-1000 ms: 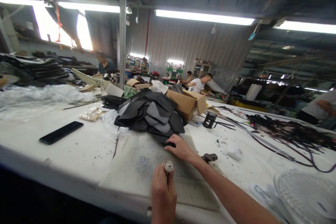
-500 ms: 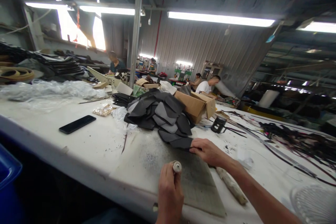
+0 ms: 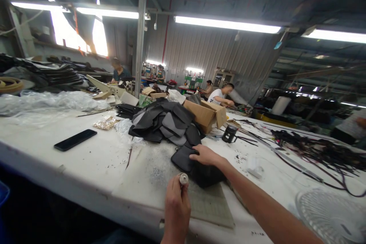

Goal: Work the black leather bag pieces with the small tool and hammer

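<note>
My left hand [image 3: 176, 204] is wrapped round a pale, round-ended tool [image 3: 183, 178] with a small metal nub at its tip; the rest of it is hidden in the fist. With thumb and fingers, my right hand [image 3: 206, 155] grips a black leather-like piece [image 3: 181, 159] at the near edge of the pile. Another dark sheet [image 3: 207, 175] lies below that hand, partly covered by it, over the greyish board [image 3: 213, 209]. Behind my hands rises a heap of black and grey cut pieces [image 3: 168, 120].
A phone [image 3: 75, 140] lies at left, near a bag of small fittings [image 3: 105, 122]. Beyond the heap are a cardboard box [image 3: 203, 114] and a black mug [image 3: 229, 133]. A white fan [image 3: 328, 213] stands at front right, dark strips [image 3: 309, 145] behind it. People work farther back.
My right hand has moved left and over the black piece, and a dark sheet now covers part of the board. The left hand keeps its hold. The view has shifted slightly right.
</note>
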`<state>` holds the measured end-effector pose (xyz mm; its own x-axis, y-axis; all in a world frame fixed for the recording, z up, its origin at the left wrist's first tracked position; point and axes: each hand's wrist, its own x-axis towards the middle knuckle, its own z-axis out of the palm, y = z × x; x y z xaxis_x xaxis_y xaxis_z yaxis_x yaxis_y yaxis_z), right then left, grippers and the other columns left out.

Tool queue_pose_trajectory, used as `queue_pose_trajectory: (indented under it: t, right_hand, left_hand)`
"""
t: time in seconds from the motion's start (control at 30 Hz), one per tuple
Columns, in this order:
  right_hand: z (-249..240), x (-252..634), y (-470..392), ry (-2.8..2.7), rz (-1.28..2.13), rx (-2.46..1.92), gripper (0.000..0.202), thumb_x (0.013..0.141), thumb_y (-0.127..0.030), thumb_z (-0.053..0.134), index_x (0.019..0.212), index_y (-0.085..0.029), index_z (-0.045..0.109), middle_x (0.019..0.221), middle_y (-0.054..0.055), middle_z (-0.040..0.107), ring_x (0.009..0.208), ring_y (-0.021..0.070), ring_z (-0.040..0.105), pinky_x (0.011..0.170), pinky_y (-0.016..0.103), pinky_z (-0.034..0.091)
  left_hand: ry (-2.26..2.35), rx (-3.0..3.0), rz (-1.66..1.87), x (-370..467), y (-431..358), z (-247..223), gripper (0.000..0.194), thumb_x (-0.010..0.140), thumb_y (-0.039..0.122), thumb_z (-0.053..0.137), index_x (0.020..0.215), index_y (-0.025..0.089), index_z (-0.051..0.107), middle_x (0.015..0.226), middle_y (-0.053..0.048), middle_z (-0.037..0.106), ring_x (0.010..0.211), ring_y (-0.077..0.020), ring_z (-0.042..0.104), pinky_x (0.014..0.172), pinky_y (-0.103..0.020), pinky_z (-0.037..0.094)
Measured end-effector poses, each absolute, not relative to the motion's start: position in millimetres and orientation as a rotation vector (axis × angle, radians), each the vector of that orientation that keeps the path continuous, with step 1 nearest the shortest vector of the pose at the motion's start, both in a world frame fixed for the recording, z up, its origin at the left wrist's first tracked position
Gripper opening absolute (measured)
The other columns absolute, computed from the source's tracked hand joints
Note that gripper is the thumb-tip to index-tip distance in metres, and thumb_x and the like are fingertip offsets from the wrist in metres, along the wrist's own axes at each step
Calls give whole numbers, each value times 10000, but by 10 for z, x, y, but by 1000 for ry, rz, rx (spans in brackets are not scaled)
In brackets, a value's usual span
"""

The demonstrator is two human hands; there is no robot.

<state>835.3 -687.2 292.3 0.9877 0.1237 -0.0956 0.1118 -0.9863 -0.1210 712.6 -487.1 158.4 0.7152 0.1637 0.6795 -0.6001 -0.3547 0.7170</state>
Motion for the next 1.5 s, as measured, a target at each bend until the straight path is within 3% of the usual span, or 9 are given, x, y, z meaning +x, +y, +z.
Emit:
queue_pose_trajectory:
  t: [0.1,0.2,0.27,0.5,0.67,0.9,1.03,1.23,1.5]
  right_hand:
    - [2697,8404,-6660,-75,146,-3034,997,905,-780,724,1597,-78,566,1626,300,545,1481,441,561,1203,501,444]
    - [2514,8289,-6483,-71,93,-3040,1143,881,-861,689,1683,-85,441,1760,301,351,1641,471,330,1307,604,289]
    - [2451,8211,-6419,-96,96,-3031,1189,836,-878,724,1679,-87,445,1758,296,359,1634,471,345,1297,601,315]
    - [2505,8162,-6410,-61,0,-3027,737,1016,-743,559,1391,-129,718,1430,232,725,1287,413,710,1070,500,542]
    - [2450,8100,-6262,-72,-49,-3084,894,987,-749,601,1517,-29,604,1516,333,628,1376,477,638,1089,539,520]
    - [2502,8066,-6218,-283,1,-3176,640,1073,-604,536,1403,-71,667,1251,292,760,1157,441,749,978,502,557]
    - [2546,8099,-6261,-398,100,-3206,520,1037,-351,597,1487,-89,602,1153,255,800,1082,410,783,943,465,567]
    - [2555,7988,-6452,-391,122,-3208,939,760,-20,658,1663,-120,422,1363,223,749,1177,352,763,939,366,552]
    - [2538,7784,-6825,-42,-143,-3180,529,948,-154,550,1463,-247,625,1369,97,733,1208,275,728,934,349,522]
  left_hand:
    - [-341,1767,831,7128,-4878,1590,191,1135,260,534,1220,218,700,1066,-90,768,966,-238,757,849,-348,643]
    - [-351,1764,853,7138,-4892,1594,195,1137,248,516,1222,224,691,1056,-86,766,953,-235,756,828,-343,643]
    - [-359,1764,861,7141,-4898,1596,195,1138,245,512,1221,224,687,1054,-85,763,952,-232,755,831,-342,644]
    - [-342,1773,858,7132,-4895,1606,193,1141,255,510,1183,220,695,1008,-75,751,907,-223,749,807,-328,634]
    - [-375,1780,866,7137,-4889,1608,189,1140,253,513,1222,219,679,1056,-83,757,952,-230,749,837,-344,634]
    - [-354,1754,813,7106,-4870,1669,199,1138,246,499,1166,225,695,1007,-79,750,904,-231,741,799,-339,624]
    - [-349,1741,823,7096,-4860,1679,199,1136,237,499,1188,217,691,1029,-88,752,926,-236,741,821,-355,626]
    - [-349,1738,776,7095,-4842,1653,195,1136,232,508,1216,215,686,1059,-90,751,965,-237,739,852,-360,626]
    - [-334,1726,806,7085,-4835,1676,214,1149,276,488,1155,212,692,1005,-79,747,912,-229,735,814,-347,618]
